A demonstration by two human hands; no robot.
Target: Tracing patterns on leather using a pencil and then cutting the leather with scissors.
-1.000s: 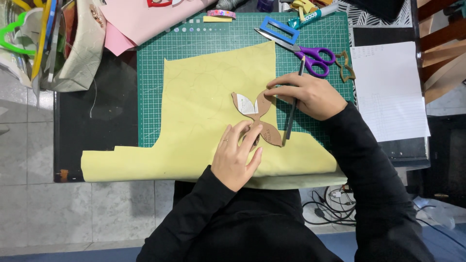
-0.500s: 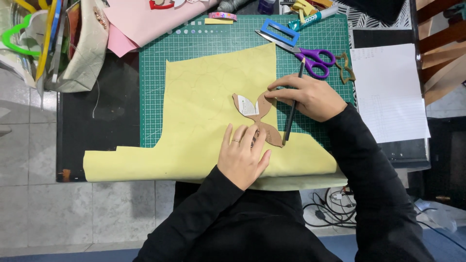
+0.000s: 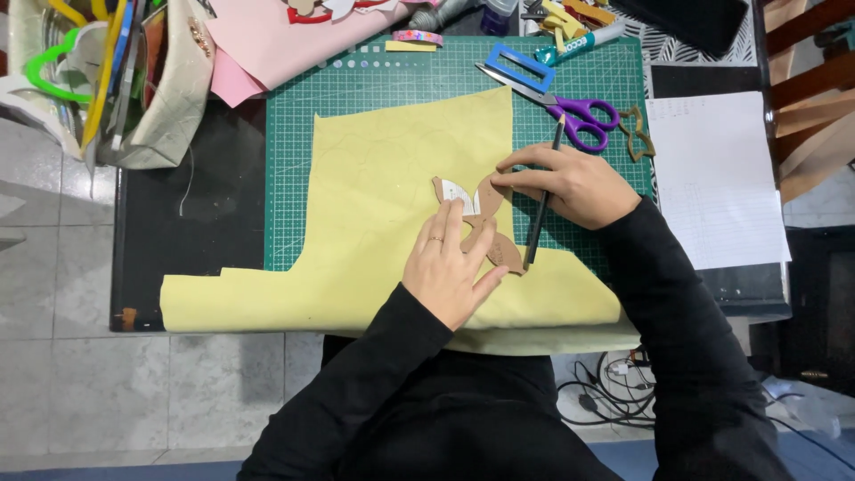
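I'm looking down at my desk [image 3: 191,258], working on a pale yellow sheet [image 3: 383,196] spread over a green cutting mat [image 3: 374,80]. A brown cardboard template [image 3: 485,223], butterfly-like in outline, is lying on the sheet near its right edge.

What's changing: compared w/ a second ago, my left hand [image 3: 445,267] is sliding further up onto the template, fingers now spread flat over its lower wing, pressing it down; palm open, not gripping anything. My right hand [image 3: 570,183] is shifting a little left along the template's upper right edge, fingers pinched round a dark pencil [image 3: 541,209], fingertips also touching the template. The pencil is slanting down, tip just right of the template's lower wing. My read: the template is getting pinned more firmly so the outline can be traced w/o slipping; tracing looks underway, not finished.

Relative to the template: purple-handled scissors [image 3: 579,116] are up and right on the mat; a small brown cut-out shape [image 3: 637,134] just beyond them; white paper [image 3: 712,178] further right; pink sheets [image 3: 285,40] up and left; a cream bag [image 3: 169,98] w/ coloured items far left.

Hard to make out: any pencil line on the sheet is too faint to see. My left hand is covering part of the template, so its full shape is unclear. The sheet's lower edge is folding over the desk front & my body is hiding part of it. Items along the top edge are cut off.
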